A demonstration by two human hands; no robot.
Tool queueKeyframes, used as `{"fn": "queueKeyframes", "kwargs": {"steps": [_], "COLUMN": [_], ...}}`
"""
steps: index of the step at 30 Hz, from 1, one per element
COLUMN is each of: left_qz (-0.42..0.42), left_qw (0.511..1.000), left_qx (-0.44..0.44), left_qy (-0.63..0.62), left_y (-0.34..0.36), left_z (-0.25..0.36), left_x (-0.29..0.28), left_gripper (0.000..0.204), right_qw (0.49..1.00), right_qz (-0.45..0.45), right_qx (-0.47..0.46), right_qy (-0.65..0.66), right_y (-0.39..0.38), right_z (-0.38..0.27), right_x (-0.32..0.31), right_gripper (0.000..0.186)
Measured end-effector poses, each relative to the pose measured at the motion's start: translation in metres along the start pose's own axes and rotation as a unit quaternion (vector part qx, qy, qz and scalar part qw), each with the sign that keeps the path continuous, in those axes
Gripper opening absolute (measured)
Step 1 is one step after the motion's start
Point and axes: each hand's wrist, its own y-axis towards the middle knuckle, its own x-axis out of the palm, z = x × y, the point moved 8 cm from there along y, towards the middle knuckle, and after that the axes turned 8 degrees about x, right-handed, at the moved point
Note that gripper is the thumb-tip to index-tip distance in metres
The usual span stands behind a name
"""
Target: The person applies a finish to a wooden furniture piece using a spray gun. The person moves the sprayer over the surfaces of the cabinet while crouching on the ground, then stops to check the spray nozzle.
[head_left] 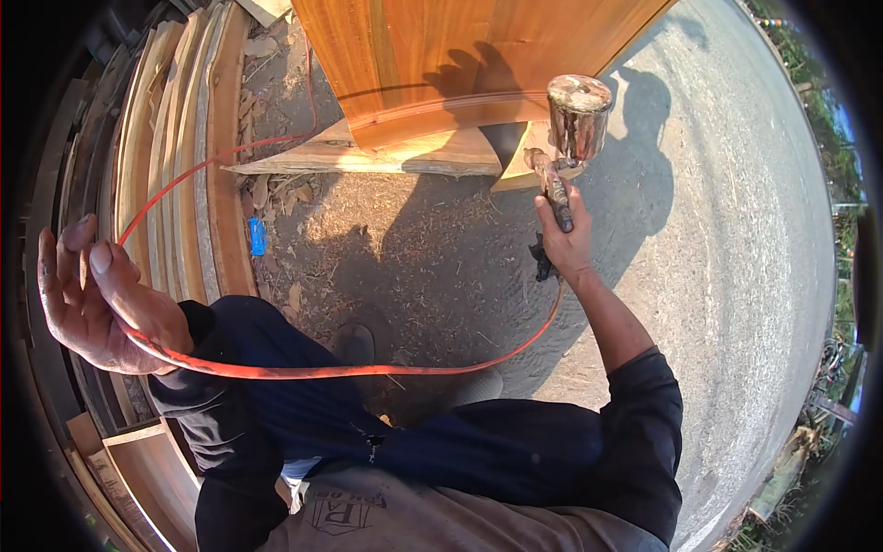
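Note:
My right hand [567, 235] grips a paint-smeared spray gun [559, 198] topped by a metal cup [579, 118], with a dark fitting below it. A red hose [405, 371] runs from under the gun in a low curve to my left hand [115, 299], which holds it loosely with curved fingers, and continues up toward the back. Beyond the gun stands an orange-brown varnished wooden panel [432, 55], crossed by hand and arm shadows. A raw-edged board piece [368, 147] lies at its lower edge, with another wood piece right of it.
Stacked planks [221, 212] line the left, with a small blue object [258, 236] beside them and a wooden box [147, 483] below. Wood shavings litter the ground around my feet. Pale pavement [736, 276] stretches along the right, bordered by greenery.

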Motion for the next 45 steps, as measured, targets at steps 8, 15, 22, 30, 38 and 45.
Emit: {"fn": "queueKeyframes", "kwargs": {"steps": [8, 15, 22, 30, 38, 45], "left_qz": [-0.054, -0.05, -0.021, 0.019, 0.012, 0.006], "left_qw": [0.997, 0.999, 0.999, 0.997, 0.994, 0.991], "left_qx": [0.048, 0.014, -0.02, -0.067, -0.092, -0.113], "left_qy": [-0.009, -0.013, -0.022, -0.041, -0.063, -0.076], "left_y": [-0.014, -0.013, -0.009, -0.006, -0.013, -0.02], "left_z": [-0.012, -0.012, -0.006, -0.005, -0.011, -0.022], "left_x": [0.012, 0.005, 0.005, 0.005, 0.01, 0.014], "left_gripper": [0.04, 0.042, 0.045, 0.047, 0.047, 0.046], "right_qw": [0.98, 0.971, 0.99, 0.988, 0.982, 0.984], "right_qz": [0.18, 0.233, 0.126, -0.029, -0.121, -0.089], "right_qx": [0.08, 0.057, 0.053, 0.05, -0.021, 0.04], "right_qy": [0.03, -0.007, 0.046, 0.146, 0.142, 0.149], "right_y": [0.026, 0.024, 0.008, -0.024, -0.049, -0.032], "right_z": [0.069, 0.058, 0.041, -0.018, -0.057, -0.03], "right_x": [-0.084, -0.079, -0.015, 0.076, 0.123, 0.099], "right_gripper": [0.033, 0.031, 0.033, 0.038, 0.04, 0.039]}}
